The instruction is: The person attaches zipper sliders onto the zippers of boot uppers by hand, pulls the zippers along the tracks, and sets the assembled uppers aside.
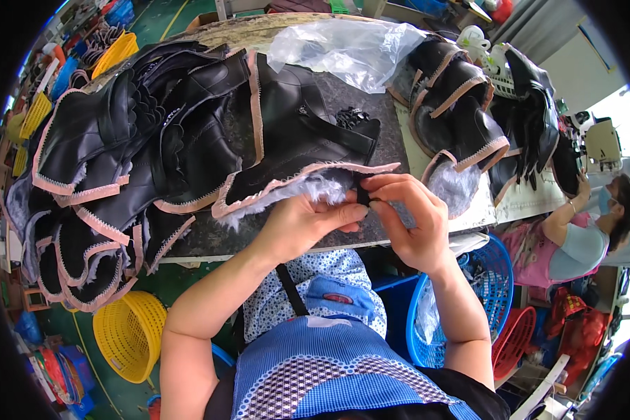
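Note:
In front of me lies a black boot upper point(280, 150) with pale pink zigzag-stitched edging and grey fur lining point(297, 192). My left hand point(306, 218) is closed, thumb and fingers pinching a small black strap end point(362, 196) by the upper's near edge. Opposite it, my right hand point(407, 213) pinches the same black piece from the right. The fingertips of both hands nearly meet and partly cover it. A black strap point(339, 133) with a dark ornament point(357, 119) crosses the upper just beyond my hands.
Several more black uppers point(108, 133) are heaped at the left, others point(469, 112) at the right. Clear plastic sheeting point(350, 45) lies at the table's back. Blue point(500, 280) and yellow point(129, 336) baskets stand below the near edge. At the far right a co-worker point(574, 238) sits near a sewing machine point(602, 143).

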`<state>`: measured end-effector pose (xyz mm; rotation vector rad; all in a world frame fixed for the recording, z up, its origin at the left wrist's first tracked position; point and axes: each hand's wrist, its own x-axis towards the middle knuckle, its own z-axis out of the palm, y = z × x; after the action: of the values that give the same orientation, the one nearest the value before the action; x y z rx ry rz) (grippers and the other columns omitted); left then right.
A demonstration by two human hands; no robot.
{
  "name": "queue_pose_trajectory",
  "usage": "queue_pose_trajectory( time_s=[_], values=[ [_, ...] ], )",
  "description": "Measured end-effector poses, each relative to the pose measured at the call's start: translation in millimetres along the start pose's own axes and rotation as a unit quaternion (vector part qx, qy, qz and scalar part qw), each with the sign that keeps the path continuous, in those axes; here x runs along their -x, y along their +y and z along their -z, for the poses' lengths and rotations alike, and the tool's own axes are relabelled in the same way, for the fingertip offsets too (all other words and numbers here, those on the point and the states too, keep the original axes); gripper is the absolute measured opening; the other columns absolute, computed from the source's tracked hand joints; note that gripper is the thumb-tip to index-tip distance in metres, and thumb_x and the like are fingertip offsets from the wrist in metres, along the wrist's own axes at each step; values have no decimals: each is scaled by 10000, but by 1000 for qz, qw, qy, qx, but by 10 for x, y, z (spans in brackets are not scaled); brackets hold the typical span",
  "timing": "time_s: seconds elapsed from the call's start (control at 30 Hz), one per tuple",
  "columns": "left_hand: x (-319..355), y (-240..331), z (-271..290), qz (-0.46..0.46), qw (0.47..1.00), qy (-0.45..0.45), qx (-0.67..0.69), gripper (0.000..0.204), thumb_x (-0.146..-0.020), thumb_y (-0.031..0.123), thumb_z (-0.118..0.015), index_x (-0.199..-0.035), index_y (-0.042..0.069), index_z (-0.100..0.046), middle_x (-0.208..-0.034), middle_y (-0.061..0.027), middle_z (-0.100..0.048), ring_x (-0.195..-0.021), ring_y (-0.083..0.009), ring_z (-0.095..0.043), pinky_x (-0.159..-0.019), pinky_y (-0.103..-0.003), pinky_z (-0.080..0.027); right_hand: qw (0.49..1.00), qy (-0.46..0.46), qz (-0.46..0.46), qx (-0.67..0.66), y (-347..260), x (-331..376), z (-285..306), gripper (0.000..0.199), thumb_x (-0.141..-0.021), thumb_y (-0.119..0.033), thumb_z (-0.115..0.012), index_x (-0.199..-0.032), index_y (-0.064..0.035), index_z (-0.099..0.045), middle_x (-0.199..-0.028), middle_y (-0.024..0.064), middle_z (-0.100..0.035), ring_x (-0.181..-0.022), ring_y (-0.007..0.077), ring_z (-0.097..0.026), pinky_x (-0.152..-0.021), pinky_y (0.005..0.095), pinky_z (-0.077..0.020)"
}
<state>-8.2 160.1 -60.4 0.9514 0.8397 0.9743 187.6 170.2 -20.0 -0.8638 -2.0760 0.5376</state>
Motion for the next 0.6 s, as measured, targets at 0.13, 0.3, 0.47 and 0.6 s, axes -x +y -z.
queue_pose_trajectory(
  time_s=[0.13, 0.3, 0.47, 0.6],
  values=[
    [11, 73, -11, 6, 996, -19, -88, 203, -869, 208, -748, -1002, 75, -672, -754, 76, -580, -636, -7, -475, -556, -197, -358, 998, -3, -31, -56, 0, -9, -35, 143, -802, 69, -649, -926, 22, -597, -1001, 168, -664, -938, 306, -666, -808, 347, -523],
    [26, 146, 74, 4, 992, -67, -103, 246, -849, 169, -761, -1046, 41, -685, -937, -16, -683, -859, -71, -611, -761, -249, -501, 991, -19, -74, -112, -60, -44, -20, 119, -810, 81, -629, -912, 32, -593, -969, 165, -653, -928, 289, -658, -820, 334, -511],
    [103, 1133, 241, -137, 986, -81, -46, 412, -855, 190, -720, -1186, -35, -625, -1230, -150, -628, -1175, -241, -588, -1014, -366, -470, 935, 126, -199, -264, -119, -163, 116, 181, -902, -13, -644, -1070, 35, -597, -1055, 119, -638, -1013, 166, -621, -875, 284, -505],
    [455, 1934, 402, -329, 918, -153, -158, 457, -842, 444, -692, -1120, 82, -674, -1515, -194, -331, -1431, -383, -209, -1163, -571, -124, 948, 77, -191, -244, 66, -475, 76, 580, -845, -148, -761, -1309, 11, -451, -1271, 152, -547, -1175, 211, -546, -938, 325, -493]
  ],
)
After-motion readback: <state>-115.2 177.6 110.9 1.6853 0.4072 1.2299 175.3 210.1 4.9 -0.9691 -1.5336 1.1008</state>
